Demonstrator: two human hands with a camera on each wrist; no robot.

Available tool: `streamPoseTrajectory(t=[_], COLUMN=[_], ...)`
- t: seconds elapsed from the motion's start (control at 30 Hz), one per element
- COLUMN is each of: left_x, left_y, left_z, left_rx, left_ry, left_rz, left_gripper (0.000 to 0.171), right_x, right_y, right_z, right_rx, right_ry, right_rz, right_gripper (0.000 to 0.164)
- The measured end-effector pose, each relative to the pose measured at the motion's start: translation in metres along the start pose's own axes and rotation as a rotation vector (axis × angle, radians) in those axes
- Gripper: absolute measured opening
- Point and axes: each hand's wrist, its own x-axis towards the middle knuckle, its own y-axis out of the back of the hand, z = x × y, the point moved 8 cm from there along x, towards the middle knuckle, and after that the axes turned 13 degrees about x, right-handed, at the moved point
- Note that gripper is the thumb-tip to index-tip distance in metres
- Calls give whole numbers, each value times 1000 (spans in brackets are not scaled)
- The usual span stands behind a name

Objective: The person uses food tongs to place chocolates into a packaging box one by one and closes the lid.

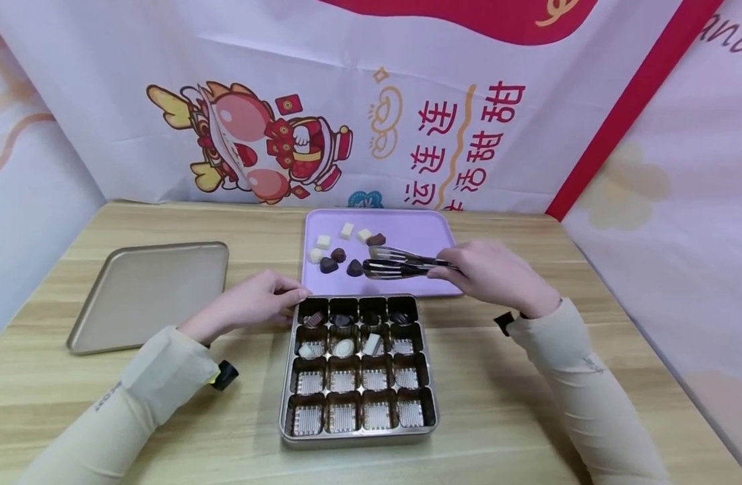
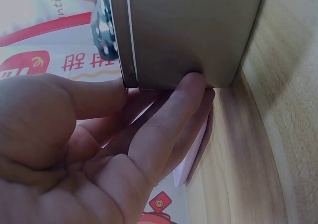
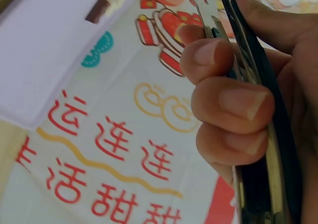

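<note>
My left hand [image 1: 256, 300] holds the back left corner of a divided metal tin [image 1: 431, 404]. In the left wrist view its thumb is at the rim and a fingertip presses the side wall [image 2: 189, 30]. Dark chocolates [image 1: 342, 319] sit in the tin's back row, white chocolates [image 1: 343, 347] in the second. My right hand [image 1: 495, 273] grips slotted metal tongs [image 1: 407, 268] over a purple tray [image 1: 419, 236]. Their tips are apart, close to a dark chocolate [image 1: 355, 268]; whether they touch it I cannot tell.
Several white chocolates [image 1: 347, 231] and brown chocolates [image 1: 376, 240] lie on the tray's left half. A flat metal lid [image 1: 159, 296] lies on the wooden table [image 1: 238, 438] at the left. A printed cloth [image 1: 359, 135] hangs behind the table.
</note>
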Motion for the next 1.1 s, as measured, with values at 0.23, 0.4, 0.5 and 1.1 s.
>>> streamPoseTrajectory(t=[0.23,0.4,0.5,1.1], left_x=[0,-1,-2,-2], left_y=[0,0,0,0], left_z=[3,4,4,3], left_rx=[20,23,32,52], left_ry=[-7,-10,-1,8], left_rz=[4,4,8,6], left_gripper=[27,26,26,28], right_x=[-24,-35,-41,-62], right_y=[25,39,42,46], right_z=[-11,-20,-24,-54], right_rx=[17,23,26,58], right_ry=[14,19,28,90], right_rz=[6,-3,-20,-140], right_gripper=[23,11,10,21])
